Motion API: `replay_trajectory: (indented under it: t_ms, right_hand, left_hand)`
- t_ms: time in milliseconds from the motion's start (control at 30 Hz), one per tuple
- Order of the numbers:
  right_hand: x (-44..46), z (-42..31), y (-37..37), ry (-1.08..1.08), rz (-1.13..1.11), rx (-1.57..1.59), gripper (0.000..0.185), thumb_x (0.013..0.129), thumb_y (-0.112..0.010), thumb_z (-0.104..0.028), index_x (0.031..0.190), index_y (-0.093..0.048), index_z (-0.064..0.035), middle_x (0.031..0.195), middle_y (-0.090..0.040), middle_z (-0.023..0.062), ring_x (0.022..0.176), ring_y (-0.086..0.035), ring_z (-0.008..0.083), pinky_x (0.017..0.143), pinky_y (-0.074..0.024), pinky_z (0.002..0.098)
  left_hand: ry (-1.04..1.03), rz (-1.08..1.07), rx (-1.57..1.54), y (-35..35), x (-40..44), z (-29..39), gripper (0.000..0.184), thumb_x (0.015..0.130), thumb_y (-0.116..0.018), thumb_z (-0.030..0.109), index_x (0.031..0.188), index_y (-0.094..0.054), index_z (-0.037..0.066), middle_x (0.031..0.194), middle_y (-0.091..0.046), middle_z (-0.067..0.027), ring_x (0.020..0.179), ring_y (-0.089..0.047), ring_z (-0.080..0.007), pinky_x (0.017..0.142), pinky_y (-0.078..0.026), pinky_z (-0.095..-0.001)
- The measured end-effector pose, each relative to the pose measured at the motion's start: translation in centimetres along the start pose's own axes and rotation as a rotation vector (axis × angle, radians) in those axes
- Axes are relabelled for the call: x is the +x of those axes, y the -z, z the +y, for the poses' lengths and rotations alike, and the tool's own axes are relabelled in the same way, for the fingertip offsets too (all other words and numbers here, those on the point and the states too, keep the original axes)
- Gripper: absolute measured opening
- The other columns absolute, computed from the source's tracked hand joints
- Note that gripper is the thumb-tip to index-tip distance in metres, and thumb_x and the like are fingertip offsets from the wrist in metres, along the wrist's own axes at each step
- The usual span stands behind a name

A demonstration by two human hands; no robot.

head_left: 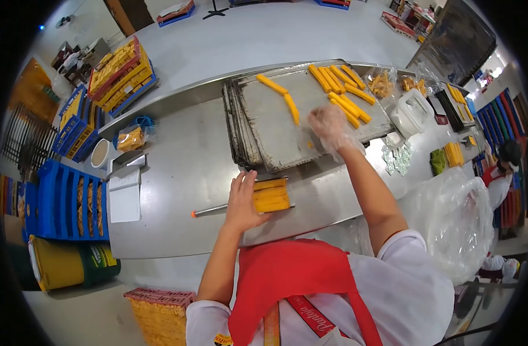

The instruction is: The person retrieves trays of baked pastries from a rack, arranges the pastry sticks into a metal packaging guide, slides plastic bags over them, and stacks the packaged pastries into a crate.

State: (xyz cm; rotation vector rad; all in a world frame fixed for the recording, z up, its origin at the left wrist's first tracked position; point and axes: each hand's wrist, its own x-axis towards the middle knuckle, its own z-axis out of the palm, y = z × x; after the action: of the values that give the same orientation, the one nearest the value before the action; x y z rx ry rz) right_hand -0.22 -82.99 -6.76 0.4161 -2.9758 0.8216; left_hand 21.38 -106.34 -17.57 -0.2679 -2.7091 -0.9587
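Yellow sticks (pixel 271 195) lie side by side in a short block on the steel table (pixel 177 150). Against the block's left side rests my left hand (pixel 242 200), bare, its fingers spread; a thin metal rod (pixel 211 210) with an orange tip passes beneath. My right hand (pixel 328 128), in a clear plastic glove, is over the metal tray (pixel 264 130) with its fingers curled together; whatever they hold is hidden. Two loose sticks (pixel 272 84) lie end to end left of it, and several more (pixel 333 79) are at the tray's upper right.
Left: a white cup (pixel 100 154), a bagged pack (pixel 131 138), a notebook (pixel 125 196) and blue crates (pixel 62 202). Right: a white tub (pixel 412 112), bagged pieces (pixel 382 83), yellow sticks (pixel 453 154) and a large plastic bag (pixel 457 222). A co-worker (pixel 500 173) stands at far right.
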Motion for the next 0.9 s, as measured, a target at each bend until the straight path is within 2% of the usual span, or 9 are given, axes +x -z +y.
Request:
replay_trajectory:
  t_ms: [167,233,400,500,567,633,733,800,900]
  right_hand:
    - [8.6,-4.0,-1.7,-0.022,-0.039,-0.288,0.043,0.088,-0.060,-0.041,0.108,-0.073,-0.0063,0.118,-0.067,0.0242,0.111,-0.064,0.0384,0.095,-0.0504,0.0465]
    - [10.5,-4.6,-4.1,-0.047,0.088,-0.222,0.039,0.087,-0.065,-0.039,0.103,-0.074,-0.0054,0.105,-0.070,0.0234,0.098,-0.068,0.0365,0.086,-0.0534,0.0448]
    - [14.0,-2.9,-6.7,0.142,-0.040,-0.281,0.031,0.092,-0.057,-0.026,0.111,-0.072,-0.0076,0.106,-0.071,0.0204,0.096,-0.069,0.0355,0.086,-0.0547,0.0427]
    - [6.5,-6.9,-0.8,0.226,-0.105,0.099,0.035,0.093,-0.061,-0.028,0.116,-0.071,-0.0035,0.097,-0.073,0.0164,0.088,-0.070,0.0343,0.084,-0.0547,0.0428]
    - [2.0,-3.5,-1.1,0.473,-0.235,0.282,0.036,0.089,-0.069,-0.028,0.115,-0.071,-0.0027,0.099,-0.072,0.0157,0.089,-0.069,0.0315,0.082,-0.0538,0.0411]
    - [-3.3,-1.3,-0.2,0.696,-0.436,0.173,0.038,0.084,-0.076,-0.027,0.113,-0.071,-0.0022,0.095,-0.070,0.0137,0.091,-0.067,0.0272,0.083,-0.0519,0.0396]
    - [-9.6,2.8,-2.2,0.370,-0.616,0.243,0.034,0.083,-0.077,-0.022,0.109,-0.072,-0.0018,0.101,-0.069,0.0159,0.099,-0.065,0.0316,0.089,-0.0510,0.0400]
    - [-11.6,4.5,-3.7,0.294,-0.390,-0.112,0.032,0.083,-0.075,-0.018,0.111,-0.072,-0.0036,0.105,-0.068,0.0187,0.105,-0.063,0.0357,0.095,-0.0496,0.0414]
    - [-13.1,4.7,-7.1,0.373,-0.250,-0.007,0.033,0.087,-0.066,-0.021,0.116,-0.071,-0.0048,0.108,-0.065,0.0227,0.106,-0.060,0.0412,0.095,-0.0478,0.0473]
  left_hand:
    - [-0.032,0.022,0.033,0.2,0.2,0.0,0.118,0.051,-0.090,0.030,0.149,-0.031,0.001,0.145,-0.043,-0.0218,0.138,-0.034,-0.0458,0.116,-0.031,-0.0509]
    - [-0.014,0.019,0.017,0.1,0.0,-0.2,0.118,0.052,-0.089,0.031,0.149,-0.031,0.001,0.145,-0.043,-0.0220,0.138,-0.034,-0.0458,0.116,-0.031,-0.0508]
    - [0.024,0.022,-0.004,0.1,-0.1,-0.3,0.117,0.052,-0.089,0.030,0.149,-0.030,0.000,0.146,-0.042,-0.0212,0.139,-0.033,-0.0445,0.114,-0.034,-0.0483]
    - [0.033,0.037,-0.025,0.4,0.0,-0.3,0.116,0.052,-0.088,0.028,0.149,-0.030,0.001,0.146,-0.042,-0.0207,0.139,-0.033,-0.0424,0.114,-0.036,-0.0465]
    - [-0.002,0.069,-0.040,0.3,0.0,-0.4,0.114,0.053,-0.087,0.029,0.148,-0.031,-0.001,0.141,-0.047,-0.0220,0.136,-0.037,-0.0435,0.116,-0.033,-0.0473]
    - [-0.008,0.070,-0.051,0.1,0.0,-0.7,0.113,0.053,-0.087,0.029,0.147,-0.031,0.000,0.141,-0.047,-0.0221,0.135,-0.038,-0.0434,0.116,-0.033,-0.0473]
    - [-0.031,0.041,-0.065,0.4,0.3,-0.6,0.112,0.053,-0.086,0.029,0.147,-0.032,0.000,0.141,-0.047,-0.0220,0.135,-0.038,-0.0433,0.116,-0.032,-0.0475]
    - [-0.046,0.010,-0.066,0.5,0.4,-0.6,0.112,0.054,-0.086,0.029,0.147,-0.032,0.000,0.141,-0.047,-0.0219,0.135,-0.038,-0.0432,0.116,-0.032,-0.0477]
    - [-0.111,-0.034,-0.012,-0.1,0.6,-0.5,0.116,0.051,-0.088,0.029,0.148,-0.031,0.000,0.145,-0.043,-0.0221,0.137,-0.037,-0.0432,0.116,-0.034,-0.0479]
